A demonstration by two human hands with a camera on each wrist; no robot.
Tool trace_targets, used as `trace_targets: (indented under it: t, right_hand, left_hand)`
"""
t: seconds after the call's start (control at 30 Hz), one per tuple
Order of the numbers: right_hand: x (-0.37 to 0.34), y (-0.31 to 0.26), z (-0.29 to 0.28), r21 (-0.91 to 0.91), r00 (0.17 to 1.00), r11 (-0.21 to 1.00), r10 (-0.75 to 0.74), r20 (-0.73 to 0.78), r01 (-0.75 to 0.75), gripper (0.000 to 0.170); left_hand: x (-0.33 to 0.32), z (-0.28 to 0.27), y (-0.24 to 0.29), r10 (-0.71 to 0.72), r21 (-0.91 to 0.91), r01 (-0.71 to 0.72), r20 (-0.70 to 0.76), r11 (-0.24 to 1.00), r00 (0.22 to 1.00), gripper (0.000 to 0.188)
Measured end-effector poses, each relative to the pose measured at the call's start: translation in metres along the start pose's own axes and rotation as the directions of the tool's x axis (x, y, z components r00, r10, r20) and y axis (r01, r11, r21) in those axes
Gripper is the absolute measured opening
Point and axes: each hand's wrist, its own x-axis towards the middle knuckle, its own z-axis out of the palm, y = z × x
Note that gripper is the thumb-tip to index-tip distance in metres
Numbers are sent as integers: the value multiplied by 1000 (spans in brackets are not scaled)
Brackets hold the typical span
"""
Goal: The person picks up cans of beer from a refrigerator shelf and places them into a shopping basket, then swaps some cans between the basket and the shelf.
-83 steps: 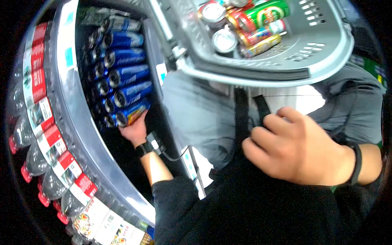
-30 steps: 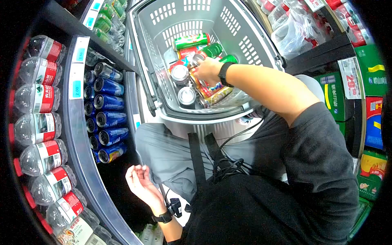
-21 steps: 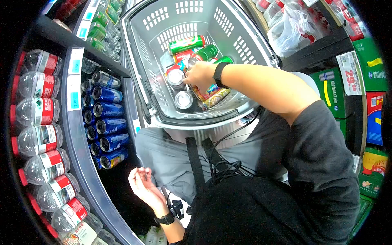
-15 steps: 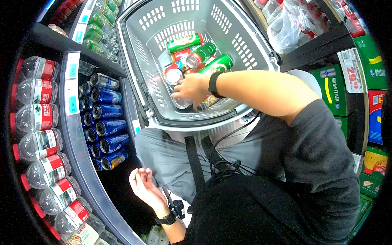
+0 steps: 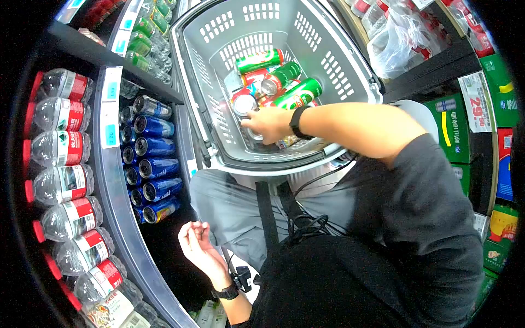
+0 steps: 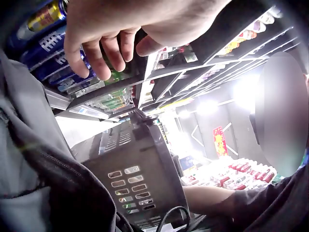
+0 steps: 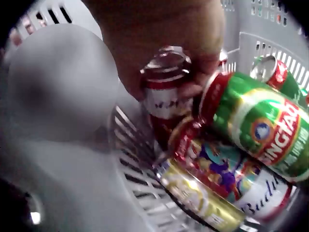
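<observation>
In the grey shopping basket (image 5: 328,159), my right hand (image 5: 268,124) reaches down over the near-left corner. Its fingers grip an upright drink can (image 7: 164,104), red with a white band, seen in the right wrist view. Another upright can (image 5: 244,104) with a silver top stands just beyond. Green beer cans (image 5: 299,94) lie farther in; one (image 7: 270,128) reads Tsingtao in the right wrist view. A colourful can (image 7: 227,169) and a slim yellow can (image 7: 198,195) lie beside the gripped one. My left hand (image 5: 198,247) hangs palm up, fingers loosely curled, holding nothing.
On the left, blue cans (image 5: 158,167) lie stacked on a shelf behind a grey ledge (image 5: 128,240). Clear bottles (image 5: 60,147) with red labels line the outer shelf. Green cartons (image 5: 451,128) stand at right. Cables (image 5: 309,227) hang over the lap.
The left hand has drawn back from the blue cans on the shelf. My right hand went into the basket, then moved nearer from the central cans to the near-left upright can.
</observation>
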Motion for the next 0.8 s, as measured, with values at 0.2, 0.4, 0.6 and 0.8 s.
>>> trace_targets:
  t: [0.2, 0.4, 0.6, 0.8]
  right_hand:
    - [-23, -28, -101, 64, 990, 997, 59, -125, -51, 45]
    - [-83, -72, -206, 226, 905, 971, 163, -393, -77, 40]
    - [-124, -113, -223, 711, 882, 703, 337, -329, -3, 39]
    - [-103, -144, -183, 989, 955, 11, 260, 141, -149, 38]
  left_hand:
    - [6, 10, 1, -7, -42, 8, 32, 999, 999, 16]
    - [2, 27, 15, 3, -145, 21, 166, 989, 986, 18]
    - [-8, 38, 29, 18, -210, 89, 461, 974, 887, 36]
    - [-20, 48, 32, 153, -302, -32, 385, 953, 910, 98]
